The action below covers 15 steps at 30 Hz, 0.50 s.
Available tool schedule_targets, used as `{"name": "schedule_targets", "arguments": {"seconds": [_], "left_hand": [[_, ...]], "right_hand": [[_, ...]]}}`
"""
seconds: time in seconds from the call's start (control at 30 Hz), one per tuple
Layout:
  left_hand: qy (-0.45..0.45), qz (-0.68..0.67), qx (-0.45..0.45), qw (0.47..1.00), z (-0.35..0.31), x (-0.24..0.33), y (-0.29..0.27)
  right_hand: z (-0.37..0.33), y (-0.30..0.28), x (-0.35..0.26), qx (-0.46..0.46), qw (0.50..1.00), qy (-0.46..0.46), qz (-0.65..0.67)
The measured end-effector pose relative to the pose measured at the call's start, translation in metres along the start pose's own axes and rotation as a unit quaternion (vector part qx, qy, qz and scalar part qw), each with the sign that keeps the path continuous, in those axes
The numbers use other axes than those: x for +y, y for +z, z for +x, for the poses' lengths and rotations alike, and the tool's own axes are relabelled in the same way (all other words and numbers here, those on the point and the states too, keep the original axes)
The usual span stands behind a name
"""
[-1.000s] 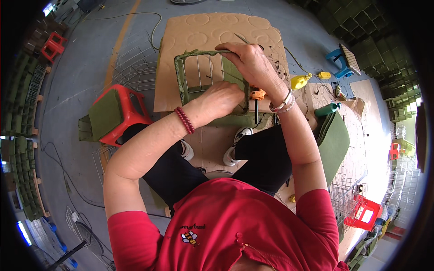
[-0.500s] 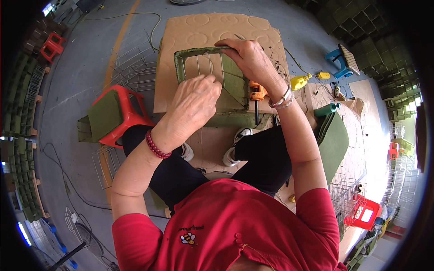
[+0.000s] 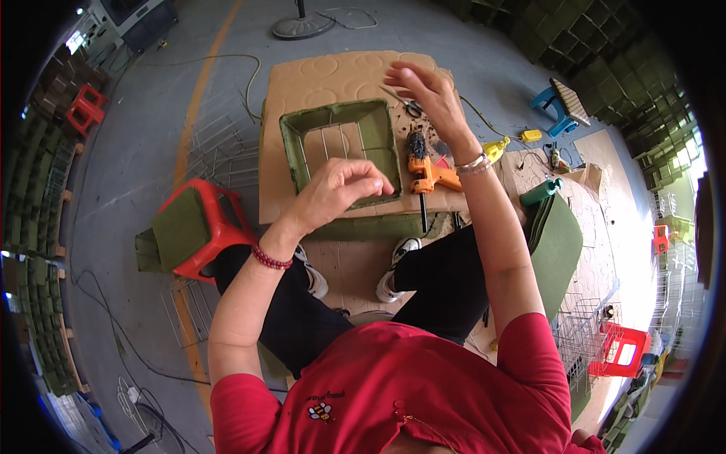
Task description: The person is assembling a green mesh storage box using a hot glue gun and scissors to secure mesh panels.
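Observation:
A green box (image 3: 378, 132) of felt-like sheet, with thin metal wires across its middle, rests on the cardboard-topped table (image 3: 280, 91) in front of me. Above its near side hovers my left hand (image 3: 340, 193), fingers loosely bent, with nothing visible in them. My right hand (image 3: 427, 94) is raised past the box's far right corner, fingers stretched out and empty. Just right of the box lies an orange glue gun (image 3: 426, 175) with a dark, crusted front and a black stick out of its rear. Scissors (image 3: 412, 110) lie partly behind my right hand.
A red stool (image 3: 215, 227) bearing green sheets (image 3: 181, 227) stands on the left. To the right are a green bottle (image 3: 541, 192), a yellow bottle (image 3: 495, 148), stacked green sheets (image 3: 560, 242) and a blue stool (image 3: 556, 110). Wire frames (image 3: 223, 155) lie on the floor; cables run across it.
Both hands have come off the box; the right let go of its far rim and rose. The box now sits lower in the tilted view, uncovering the glue gun and scissors.

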<state>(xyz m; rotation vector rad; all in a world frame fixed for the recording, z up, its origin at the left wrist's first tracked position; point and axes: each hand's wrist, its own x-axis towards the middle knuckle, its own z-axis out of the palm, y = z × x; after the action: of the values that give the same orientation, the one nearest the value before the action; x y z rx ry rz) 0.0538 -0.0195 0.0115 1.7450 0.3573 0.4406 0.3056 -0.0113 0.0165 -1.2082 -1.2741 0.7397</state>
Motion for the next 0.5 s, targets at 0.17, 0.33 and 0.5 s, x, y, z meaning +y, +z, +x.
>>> {"name": "schedule_targets", "arguments": {"seconds": [0.17,0.33,0.5], "left_hand": [[0.027,0.041,0.019,0.999,0.015,-0.001,0.006],[0.076,0.069,0.046,0.994,0.011,-0.006,0.002],[0.090,0.089,0.032,0.991,0.011,0.004,0.004]], "right_hand": [[0.014,-0.098,0.128,0.166,0.951,0.074,-0.252],[0.035,-0.098,0.183,0.113,0.892,0.045,-0.436],[0.069,-0.106,0.247,0.049,0.819,0.045,-0.570]]}}
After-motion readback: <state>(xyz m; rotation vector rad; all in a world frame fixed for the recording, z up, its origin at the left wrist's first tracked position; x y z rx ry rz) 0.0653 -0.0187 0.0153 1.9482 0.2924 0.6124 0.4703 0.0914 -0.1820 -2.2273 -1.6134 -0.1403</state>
